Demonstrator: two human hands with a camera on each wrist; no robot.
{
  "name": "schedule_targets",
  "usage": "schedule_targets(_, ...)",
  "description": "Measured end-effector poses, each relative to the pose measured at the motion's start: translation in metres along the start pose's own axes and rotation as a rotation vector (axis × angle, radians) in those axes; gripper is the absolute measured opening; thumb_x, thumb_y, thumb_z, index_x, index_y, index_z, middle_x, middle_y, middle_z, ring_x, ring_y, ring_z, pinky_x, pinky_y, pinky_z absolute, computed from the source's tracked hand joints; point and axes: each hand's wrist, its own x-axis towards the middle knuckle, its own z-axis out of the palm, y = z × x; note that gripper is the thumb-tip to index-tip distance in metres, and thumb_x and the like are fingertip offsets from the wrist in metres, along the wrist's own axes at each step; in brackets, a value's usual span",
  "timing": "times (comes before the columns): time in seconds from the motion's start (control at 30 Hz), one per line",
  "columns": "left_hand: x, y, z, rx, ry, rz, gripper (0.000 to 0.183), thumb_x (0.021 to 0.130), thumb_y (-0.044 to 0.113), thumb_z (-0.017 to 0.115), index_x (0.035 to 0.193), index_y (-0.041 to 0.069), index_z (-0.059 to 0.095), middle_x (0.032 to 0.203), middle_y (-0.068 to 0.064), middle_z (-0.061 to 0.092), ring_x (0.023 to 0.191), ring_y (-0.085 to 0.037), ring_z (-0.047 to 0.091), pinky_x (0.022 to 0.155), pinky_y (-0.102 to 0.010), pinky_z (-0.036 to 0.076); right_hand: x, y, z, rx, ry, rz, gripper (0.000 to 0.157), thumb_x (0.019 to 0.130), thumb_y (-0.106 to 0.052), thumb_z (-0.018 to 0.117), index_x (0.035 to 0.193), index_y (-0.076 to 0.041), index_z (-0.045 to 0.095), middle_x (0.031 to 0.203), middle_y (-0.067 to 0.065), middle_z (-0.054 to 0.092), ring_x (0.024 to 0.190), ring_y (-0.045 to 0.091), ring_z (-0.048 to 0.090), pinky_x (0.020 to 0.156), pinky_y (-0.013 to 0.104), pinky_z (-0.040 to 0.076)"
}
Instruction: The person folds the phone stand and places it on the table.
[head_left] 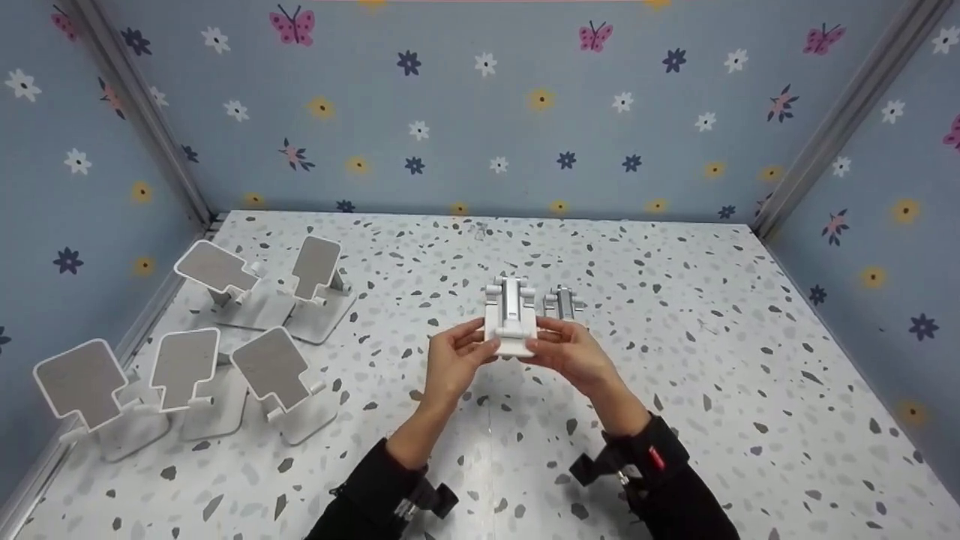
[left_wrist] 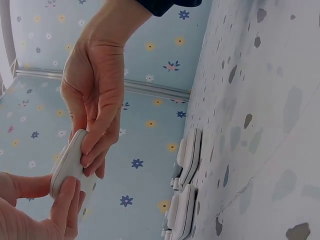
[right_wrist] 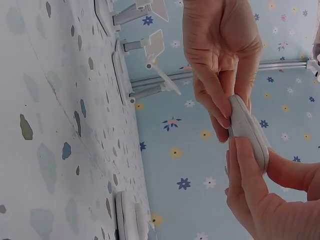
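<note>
Left hand (head_left: 456, 360), right hand (head_left: 576, 355), pinching folded stand (head_left: 512, 328)

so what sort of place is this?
Likely an enclosed work or recording booth, not a living space: metal posts and flower-and-butterfly panels close in three sides of a speckled worktop, with five matching stands grouped at its left.
</note>
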Motion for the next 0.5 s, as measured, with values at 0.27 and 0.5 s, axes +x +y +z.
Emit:
schedule_targets(0.27, -0.017, 0.004, -0.015, 0.273, 0.05, 0.179, 0.038, 0.092, 0.008, 0.065, 0.123, -0.013, 0.059, 0.107, -0.025, 0.069, 0.095, -0.031, 0.069, 0.082, -0.035, 0.059, 0.0, -0.006, -0.007, -0.021, 0.011, 0.011, 0.054, 0.094, 0.009, 0.048, 0.141, 0.023, 0.026, 0.11, 0.012, 0.067, 0.093, 0.012, 0.068, 0.088, 0.029, 0.058)
schedule_targets(0.5, -0.032, 0.018, -0.052, 0.468, 0.25, 0.325, 0.035, 0.089, 0.006, 0.068, 0.12, -0.009, 0.061, 0.109, -0.022, 0.067, 0.101, -0.034, 0.065, 0.089, -0.046, 0.055, 0.001, -0.02, -0.028, -0.069, 0.082, 0.036, 0.058, 0.092, 0.011, 0.05, 0.143, 0.022, 0.024, 0.112, 0.016, 0.066, 0.089, 0.012, 0.069, 0.087, 0.03, 0.058)
